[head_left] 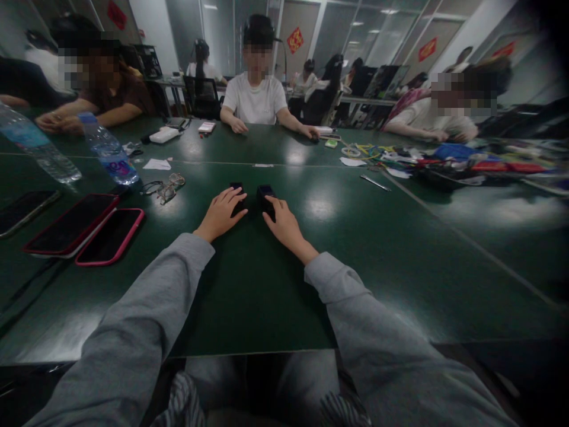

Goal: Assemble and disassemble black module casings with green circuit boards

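My left hand (221, 213) lies over a small black device (237, 187) on the dark green table, fingers stretched across it and thumb apart. Much of that device is hidden under the fingers. Beside it, a second small black device (265, 191) with a darker screen-like top sits under the fingertips of my right hand (284, 222). Those fingers are extended and the thumb is held apart at the near side. A narrow gap separates the two devices. Neither appears lifted off the table (267, 296).
Left of my hands are eyeglasses (169, 188), phones with a pink-edged case (111, 237), and water bottles (109, 148). A pen (376, 182) and a heap of cables (444, 157) lie to the right. A person in a white shirt (255, 98) sits opposite; others sit at both sides.
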Available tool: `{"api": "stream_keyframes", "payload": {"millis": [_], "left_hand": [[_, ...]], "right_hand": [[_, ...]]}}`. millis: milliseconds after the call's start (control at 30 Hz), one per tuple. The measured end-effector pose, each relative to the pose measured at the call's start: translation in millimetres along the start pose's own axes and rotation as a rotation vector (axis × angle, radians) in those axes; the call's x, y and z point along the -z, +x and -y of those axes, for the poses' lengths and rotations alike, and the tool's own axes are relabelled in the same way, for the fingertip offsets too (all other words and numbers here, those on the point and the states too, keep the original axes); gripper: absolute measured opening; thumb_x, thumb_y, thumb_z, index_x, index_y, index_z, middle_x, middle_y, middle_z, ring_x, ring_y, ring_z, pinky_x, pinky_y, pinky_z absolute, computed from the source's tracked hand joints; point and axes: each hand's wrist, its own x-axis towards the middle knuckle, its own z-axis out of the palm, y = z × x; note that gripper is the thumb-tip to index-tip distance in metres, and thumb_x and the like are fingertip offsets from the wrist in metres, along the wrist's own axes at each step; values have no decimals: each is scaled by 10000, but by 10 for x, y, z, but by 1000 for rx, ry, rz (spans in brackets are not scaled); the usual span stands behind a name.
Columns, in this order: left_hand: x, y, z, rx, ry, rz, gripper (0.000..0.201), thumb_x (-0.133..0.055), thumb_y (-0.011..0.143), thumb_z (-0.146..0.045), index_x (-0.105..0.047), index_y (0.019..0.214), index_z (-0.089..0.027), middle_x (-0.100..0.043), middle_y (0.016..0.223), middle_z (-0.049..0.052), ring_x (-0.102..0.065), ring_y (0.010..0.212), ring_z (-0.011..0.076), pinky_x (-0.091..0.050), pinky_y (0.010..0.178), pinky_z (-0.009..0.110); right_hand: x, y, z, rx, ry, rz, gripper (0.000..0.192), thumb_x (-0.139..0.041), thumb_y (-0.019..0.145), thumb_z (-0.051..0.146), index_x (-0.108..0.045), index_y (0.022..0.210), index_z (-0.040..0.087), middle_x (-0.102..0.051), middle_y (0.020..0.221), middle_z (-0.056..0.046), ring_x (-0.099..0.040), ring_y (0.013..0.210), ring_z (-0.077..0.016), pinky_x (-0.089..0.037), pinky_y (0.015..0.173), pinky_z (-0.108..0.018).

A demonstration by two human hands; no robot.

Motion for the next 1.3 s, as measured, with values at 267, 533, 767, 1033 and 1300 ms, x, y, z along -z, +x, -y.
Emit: {"api": "stream_keyframes", "payload": {"millis": [267, 533, 767, 1033, 1300], "left_hand": [[13, 1, -10, -6, -10, -5, 495, -462, 954, -446, -485, 1394, -221, -453, 1525, 92, -359, 1439, 272, -369, 1144, 495], [14, 2, -6, -3, -16, 9, 503, -470, 952, -443, -478, 1400, -213, -443, 1531, 97, -347, 1445, 274, -371, 1142, 505], [0, 5, 12, -10, -7, -1, 505, -465, 954, -449, -478, 1401, -214, -446, 1528, 89, -349, 1443, 269, -383, 1136, 488], [-11, 6, 12, -19, -9, -11, 502, -465, 954, -452, -487, 1393, -208, -454, 1522, 96, -359, 1437, 271, -375, 1143, 493], [-2, 3, 7, -12, -21, -4, 502, -468, 953, -442, -477, 1401, -215, -447, 1527, 94, -349, 1443, 269, -380, 1138, 495]], "right_hand": [[-9, 5, -19, -9, 3, 7, 526, -496, 924, 318, -414, 1436, 227, -511, 1307, -150, -623, 1077, -285, -547, 867, -446], [-6, 1, -13, 0, -2, 8, 521, -488, 931, 314, -413, 1435, 207, -507, 1304, -158, -627, 1052, -284, -552, 848, -448], [-9, -2, -16, 4, -11, 10, 520, -485, 935, 315, -407, 1437, 204, -504, 1303, -160, -637, 1021, -277, -557, 831, -441], [-6, 1, -9, -10, -22, 12, 520, -482, 931, 316, -410, 1436, 214, -509, 1299, -153, -624, 1065, -285, -551, 856, -444], [10, -1, 0, -9, -23, 24, 522, -475, 938, 317, -402, 1442, 206, -507, 1303, -159, -627, 1053, -288, -551, 847, -448]]}}
